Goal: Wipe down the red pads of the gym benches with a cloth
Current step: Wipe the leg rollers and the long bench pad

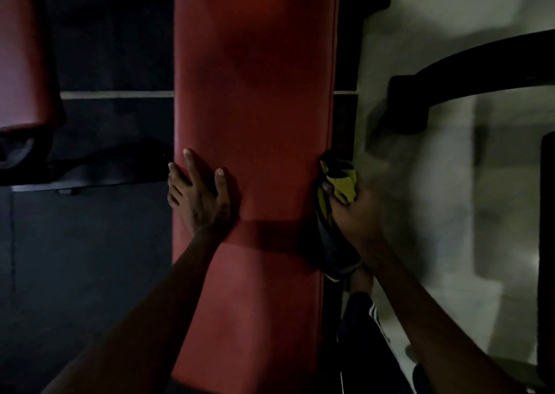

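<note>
Head view, dim light: my left hand (pixel 198 196) lies flat and relaxed on the left edge of the long red bench pad (pixel 255 102), fingers spread, gripping nothing. My right hand (pixel 353 213), blurred, clutches a bunched yellow-and-dark cloth (pixel 339 183) pressed against the pad's right side. A second red pad (pixel 22 63) sits at far left, and a black frame bar (pixel 468 66) at right.

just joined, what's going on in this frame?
A person is working on a long red bench pad seen from above. The left hand lies flat on the pad at its left edge, fingers straight. The right hand grips a yellow-and-black cloth against the pad's right side edge; that hand is blurred. A second red pad at upper left is touched by neither hand.
</note>
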